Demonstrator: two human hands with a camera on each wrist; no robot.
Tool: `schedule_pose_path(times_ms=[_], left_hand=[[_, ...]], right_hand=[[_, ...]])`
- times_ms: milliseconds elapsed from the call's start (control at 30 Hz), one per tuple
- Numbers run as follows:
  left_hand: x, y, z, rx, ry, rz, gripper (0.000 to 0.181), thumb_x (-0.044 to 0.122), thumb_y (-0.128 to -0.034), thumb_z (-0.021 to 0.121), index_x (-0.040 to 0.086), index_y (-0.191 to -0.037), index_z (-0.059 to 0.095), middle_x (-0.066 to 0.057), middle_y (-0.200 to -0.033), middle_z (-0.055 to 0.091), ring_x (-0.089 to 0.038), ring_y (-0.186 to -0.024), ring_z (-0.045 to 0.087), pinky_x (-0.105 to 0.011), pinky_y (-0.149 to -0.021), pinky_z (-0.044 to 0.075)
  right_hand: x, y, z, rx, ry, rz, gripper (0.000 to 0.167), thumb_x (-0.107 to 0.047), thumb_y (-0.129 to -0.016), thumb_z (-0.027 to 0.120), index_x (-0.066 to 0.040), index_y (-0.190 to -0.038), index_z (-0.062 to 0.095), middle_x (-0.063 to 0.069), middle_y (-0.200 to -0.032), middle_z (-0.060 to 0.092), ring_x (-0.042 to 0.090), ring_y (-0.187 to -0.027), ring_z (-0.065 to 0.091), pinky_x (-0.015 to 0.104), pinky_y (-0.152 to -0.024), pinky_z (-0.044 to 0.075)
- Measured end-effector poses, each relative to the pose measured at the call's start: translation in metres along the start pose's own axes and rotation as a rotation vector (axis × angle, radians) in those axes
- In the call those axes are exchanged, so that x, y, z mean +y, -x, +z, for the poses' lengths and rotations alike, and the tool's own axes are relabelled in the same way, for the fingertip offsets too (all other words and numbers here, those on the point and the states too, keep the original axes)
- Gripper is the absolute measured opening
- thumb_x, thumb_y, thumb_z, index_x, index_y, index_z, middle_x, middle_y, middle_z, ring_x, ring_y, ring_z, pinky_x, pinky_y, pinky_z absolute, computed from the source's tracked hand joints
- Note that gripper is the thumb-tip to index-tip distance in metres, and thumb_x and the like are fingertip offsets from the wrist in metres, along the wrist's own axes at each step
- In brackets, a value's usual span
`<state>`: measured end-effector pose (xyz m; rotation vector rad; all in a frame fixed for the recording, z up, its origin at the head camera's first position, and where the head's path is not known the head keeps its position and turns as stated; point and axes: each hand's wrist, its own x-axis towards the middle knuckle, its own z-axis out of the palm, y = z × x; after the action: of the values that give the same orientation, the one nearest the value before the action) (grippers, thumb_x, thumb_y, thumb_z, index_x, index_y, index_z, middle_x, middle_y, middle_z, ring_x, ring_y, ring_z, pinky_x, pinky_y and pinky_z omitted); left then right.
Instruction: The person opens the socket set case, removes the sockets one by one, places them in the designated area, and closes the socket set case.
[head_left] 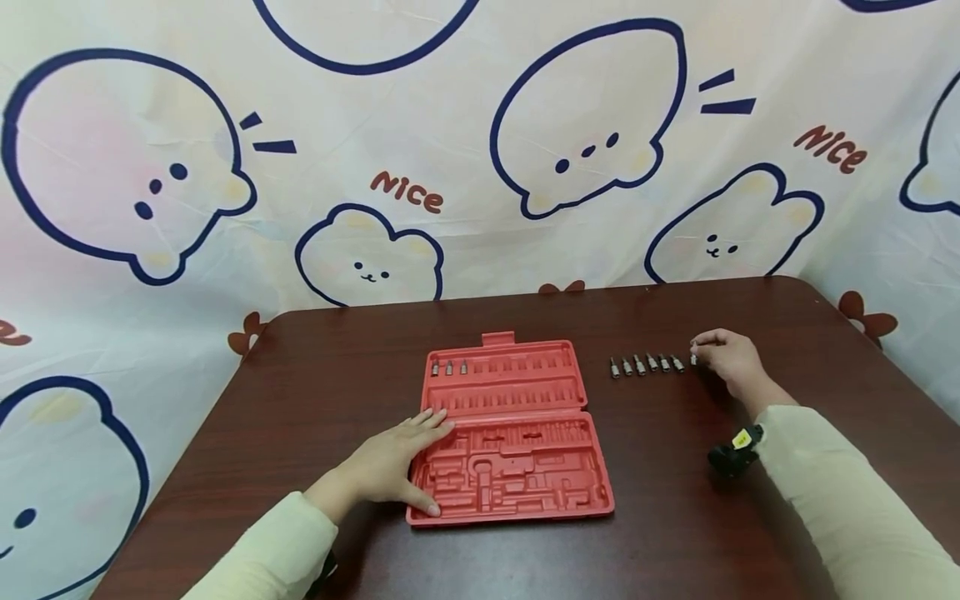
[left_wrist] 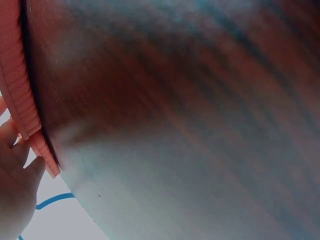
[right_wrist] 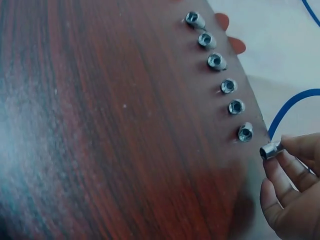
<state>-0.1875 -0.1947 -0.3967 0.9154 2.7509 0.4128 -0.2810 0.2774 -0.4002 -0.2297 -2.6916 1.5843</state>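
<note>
An open red case lies on the table, with three small metal bits upright in its upper left slots. My left hand rests on the case's left edge, fingers spread; the left wrist view shows part of this hand beside the case's edge. To the right of the case, several metal bits lie in a row. At the row's right end my right hand pinches one metal bit between thumb and fingers, its hollow end facing the right wrist camera.
The dark brown table reaches back to a pale curtain printed with cartoon outlines. A black wrist device sits at the right cuff.
</note>
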Motion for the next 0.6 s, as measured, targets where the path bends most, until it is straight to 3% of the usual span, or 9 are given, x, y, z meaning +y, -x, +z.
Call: schedule_pose_path(times_ms=[100,333,600], left_hand=[[0.0005,-0.0004,0.0015,-0.001,0.002,0.001,0.102,0.069,-0.0524,0.061,0.016,-0.135,0.031,-0.002,-0.140,0.023,-0.019,-0.128,0.013,-0.044,-0.096,0.025],[0.0002,0.0000,0.0016,0.001,0.003,0.003,0.102,0.068,-0.0527,0.062,0.017,-0.135,0.031,-0.002,-0.141,0.022,-0.019,-0.128,0.013,-0.043,-0.096,0.024],[-0.0011,0.0001,0.0012,0.009,-0.005,0.008,0.102,0.069,-0.0529,0.061,0.017,-0.135,0.030,-0.001,-0.141,0.021,-0.019,-0.128,0.013,-0.043,-0.096,0.024]], right_hand=[[0.0037,-0.0007,0.0001,-0.005,0.040,-0.006,0.028,-0.011,-0.087,0.049,0.009,-0.105,0.049,-0.005,-0.075,0.054,0.010,-0.069,0.049,0.027,-0.060,0.043],[0.0049,-0.0034,0.0028,-0.025,0.141,-0.011,0.028,-0.011,-0.086,0.049,0.011,-0.104,0.052,0.008,-0.080,0.055,0.020,-0.073,0.048,0.027,-0.057,0.040],[0.0053,-0.0050,0.0072,0.024,0.204,0.006,0.029,-0.014,-0.085,0.052,0.009,-0.102,0.054,0.016,-0.087,0.055,0.025,-0.075,0.049,0.025,-0.053,0.039]])
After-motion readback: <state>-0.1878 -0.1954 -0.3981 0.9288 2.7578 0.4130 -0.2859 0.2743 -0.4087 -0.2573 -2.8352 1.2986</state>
